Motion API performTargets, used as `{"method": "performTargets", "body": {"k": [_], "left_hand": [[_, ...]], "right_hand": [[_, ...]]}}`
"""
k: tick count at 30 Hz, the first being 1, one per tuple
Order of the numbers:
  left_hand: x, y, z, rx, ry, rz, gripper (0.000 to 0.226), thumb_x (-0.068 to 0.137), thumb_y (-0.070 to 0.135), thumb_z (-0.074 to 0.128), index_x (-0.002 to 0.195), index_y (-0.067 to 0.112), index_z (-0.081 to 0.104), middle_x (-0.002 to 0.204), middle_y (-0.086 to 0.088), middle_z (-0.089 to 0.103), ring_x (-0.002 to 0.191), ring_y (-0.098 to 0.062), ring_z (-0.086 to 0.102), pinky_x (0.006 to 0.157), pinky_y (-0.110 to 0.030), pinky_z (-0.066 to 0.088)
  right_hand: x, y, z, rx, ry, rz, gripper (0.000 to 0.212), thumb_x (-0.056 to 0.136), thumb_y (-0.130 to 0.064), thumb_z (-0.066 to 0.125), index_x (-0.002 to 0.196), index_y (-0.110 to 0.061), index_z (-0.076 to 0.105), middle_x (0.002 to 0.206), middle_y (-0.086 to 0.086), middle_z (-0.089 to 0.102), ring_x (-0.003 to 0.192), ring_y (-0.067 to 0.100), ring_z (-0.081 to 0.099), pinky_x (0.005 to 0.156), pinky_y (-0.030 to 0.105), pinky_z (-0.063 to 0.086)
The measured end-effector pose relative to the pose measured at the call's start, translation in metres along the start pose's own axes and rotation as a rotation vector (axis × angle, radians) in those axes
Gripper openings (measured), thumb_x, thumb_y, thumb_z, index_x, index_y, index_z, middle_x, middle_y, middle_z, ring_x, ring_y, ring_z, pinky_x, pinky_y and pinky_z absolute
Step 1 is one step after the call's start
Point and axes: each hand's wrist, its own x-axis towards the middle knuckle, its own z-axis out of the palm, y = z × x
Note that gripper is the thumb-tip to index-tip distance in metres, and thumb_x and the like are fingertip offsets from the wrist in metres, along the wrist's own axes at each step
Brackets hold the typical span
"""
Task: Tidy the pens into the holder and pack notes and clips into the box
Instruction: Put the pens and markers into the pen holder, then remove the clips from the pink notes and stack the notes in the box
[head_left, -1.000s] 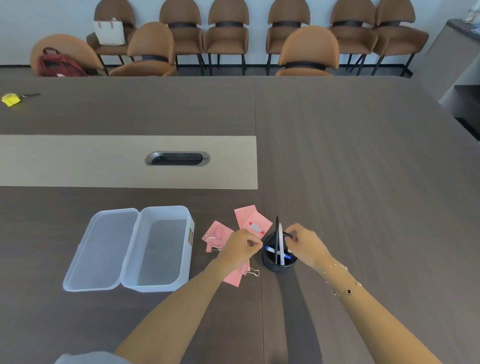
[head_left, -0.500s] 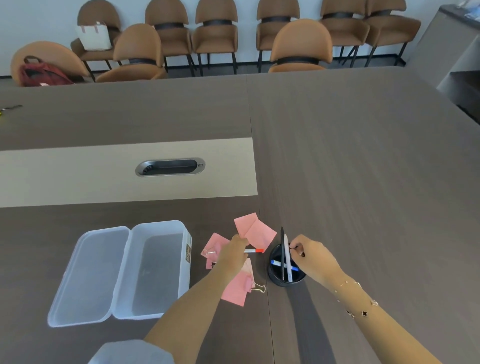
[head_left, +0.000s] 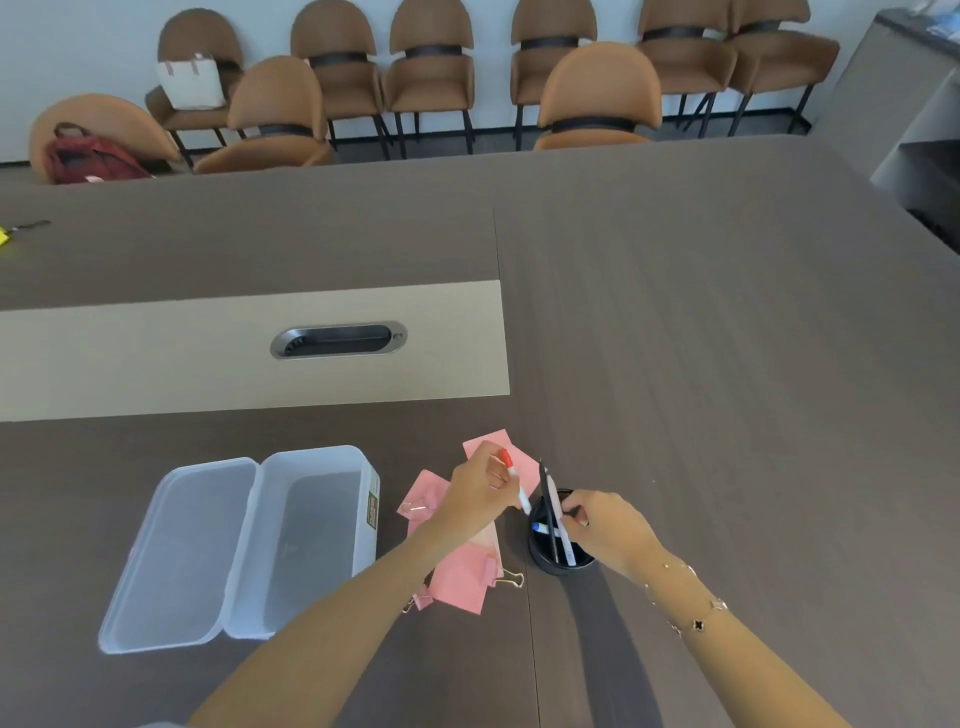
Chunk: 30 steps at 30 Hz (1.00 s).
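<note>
My left hand (head_left: 480, 493) grips a white pen with a red cap (head_left: 513, 478), tilted, its lower tip at the rim of the black round pen holder (head_left: 550, 564). Several pens stand in the holder, among them a black one (head_left: 545, 499) and a blue-capped one (head_left: 543, 528). My right hand (head_left: 605, 525) rests on the holder's right rim, fingertips pinched at the standing pens. Pink notes (head_left: 462, 579) lie under and around my left forearm, with pink binder clips (head_left: 506, 578) on them. The clear plastic box (head_left: 317, 540) lies open to the left, nothing inside it.
The box's lid (head_left: 187, 551) lies flat to its left. A cable port (head_left: 338, 339) sits in the table's beige strip. A yellow item (head_left: 4, 236) lies at the far left edge. Brown chairs (head_left: 597, 98) line the far side, one holding a red backpack (head_left: 91, 158).
My left hand picked the red-capped pen up off the notes and swung it upright, its tip now at the holder. My right hand stayed at the holder. The view tilted slightly.
</note>
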Motion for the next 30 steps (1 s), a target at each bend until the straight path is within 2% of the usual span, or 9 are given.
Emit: {"method": "performTargets", "body": {"k": [2,4,8,12,15,18,21,26,30], "left_hand": [[-0.009,0.016,-0.007,-0.087,-0.065,-0.020,0.022,0.081,0.015,0.066,0.098,0.022,0.054,0.085,0.002,0.064,0.082,-0.018,0.068,0.063,-0.023,0.056],[-0.018,0.024,-0.008,-0.003,-0.076,0.039,0.017,0.082,0.015,0.065,0.095,0.021,0.056,0.082,0.005,0.063,0.077,-0.013,0.066,0.066,-0.021,0.053],[-0.033,0.037,-0.007,-0.056,0.071,0.071,0.010,0.082,0.016,0.065,0.086,0.020,0.057,0.076,0.009,0.062,0.074,-0.011,0.066,0.070,-0.019,0.054],[-0.044,0.033,0.008,-0.032,-0.086,0.045,0.013,0.079,0.011,0.063,0.081,0.023,0.056,0.072,0.011,0.061,0.064,0.003,0.061,0.067,-0.011,0.049],[-0.048,0.022,0.015,0.001,-0.143,0.026,0.017,0.078,0.011,0.068,0.092,0.016,0.060,0.079,0.007,0.061,0.061,0.005,0.059,0.061,-0.003,0.047],[-0.049,0.015,0.007,-0.022,-0.066,-0.016,0.030,0.077,0.017,0.072,0.104,0.015,0.061,0.086,0.005,0.060,0.066,-0.002,0.057,0.064,-0.007,0.047],[-0.050,-0.004,-0.012,-0.057,0.047,-0.102,0.022,0.081,0.016,0.069,0.102,0.015,0.060,0.087,0.001,0.061,0.075,-0.011,0.059,0.070,-0.016,0.047],[-0.063,-0.061,-0.039,0.279,0.083,-0.243,0.017,0.088,0.015,0.061,0.100,0.004,0.064,0.097,-0.011,0.067,0.083,-0.022,0.064,0.072,-0.026,0.053],[-0.075,-0.090,-0.030,0.365,-0.025,-0.357,0.032,0.082,0.025,0.063,0.107,0.008,0.056,0.095,-0.005,0.057,0.081,-0.018,0.061,0.076,-0.033,0.058]], "right_hand": [[-0.002,0.002,-0.004,0.004,0.002,0.002,0.022,0.089,-0.016,0.046,0.097,-0.017,0.067,0.066,-0.009,0.057,0.071,0.022,0.056,0.055,0.024,0.039],[-0.004,0.004,-0.008,-0.002,-0.005,0.011,0.024,0.090,-0.014,0.046,0.103,-0.016,0.066,0.075,-0.006,0.058,0.072,0.019,0.054,0.058,0.024,0.040],[-0.008,0.004,-0.008,0.005,-0.022,0.039,0.027,0.088,-0.012,0.045,0.104,-0.015,0.066,0.077,-0.004,0.062,0.072,0.020,0.056,0.059,0.024,0.041],[-0.012,0.006,-0.005,0.021,-0.020,0.070,0.026,0.088,-0.011,0.044,0.101,-0.017,0.066,0.087,0.000,0.072,0.082,0.023,0.066,0.067,0.027,0.049],[-0.021,0.005,-0.003,0.031,0.035,0.075,0.022,0.090,-0.011,0.042,0.084,-0.023,0.061,0.085,0.001,0.072,0.073,0.022,0.064,0.057,0.023,0.045],[-0.039,-0.002,0.004,-0.022,0.173,-0.036,0.012,0.092,-0.018,0.044,0.086,-0.021,0.054,0.077,-0.003,0.064,0.064,0.021,0.058,0.058,0.027,0.048],[-0.055,-0.016,0.023,-0.039,0.229,-0.237,0.007,0.090,-0.022,0.048,0.092,-0.021,0.055,0.074,-0.009,0.058,0.061,0.022,0.059,0.064,0.030,0.052],[-0.042,-0.045,0.076,-0.124,0.027,-0.378,0.023,0.097,-0.025,0.041,0.114,-0.017,0.055,0.114,0.002,0.063,0.097,0.017,0.064,0.085,0.026,0.052],[-0.009,-0.065,0.104,0.025,0.003,-0.150,0.036,0.094,-0.008,0.045,0.130,-0.004,0.042,0.134,0.016,0.043,0.122,0.031,0.046,0.101,0.038,0.041]]}}
